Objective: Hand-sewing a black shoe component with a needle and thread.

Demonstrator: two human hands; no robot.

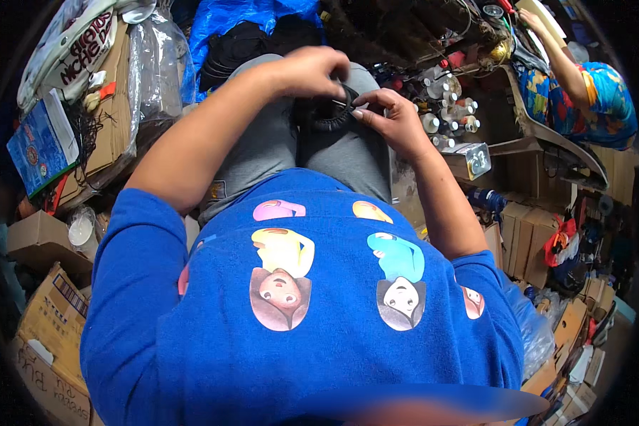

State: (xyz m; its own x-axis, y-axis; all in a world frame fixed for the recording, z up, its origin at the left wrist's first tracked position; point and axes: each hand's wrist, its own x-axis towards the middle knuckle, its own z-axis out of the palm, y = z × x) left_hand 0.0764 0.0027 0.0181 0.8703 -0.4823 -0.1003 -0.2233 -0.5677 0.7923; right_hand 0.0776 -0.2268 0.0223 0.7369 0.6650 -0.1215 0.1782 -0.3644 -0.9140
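Note:
Over my lap, a black ring-shaped piece with a ribbed or wrapped surface [331,125] hangs between my two hands. My right hand [394,122] pinches its right edge between thumb and fingers. At the upper side of the ring is my left hand [318,72], its fingers curled down, slightly blurred and partly hidden; what its fingertips grip is not visible. A thin, light-coloured strand or tool tip shows inside the ring near my right thumb. Just beyond my knees, black round pieces [243,51] lie on a blue plastic sheet [213,20].
Several clear bottles with white caps [449,106] stand right of my knees, beside a clear square container [470,160]. Cardboard boxes [53,312] are stacked at the left, near a blue booklet [44,145]. Another person in a colourful shirt [607,103] reaches forward at the far right.

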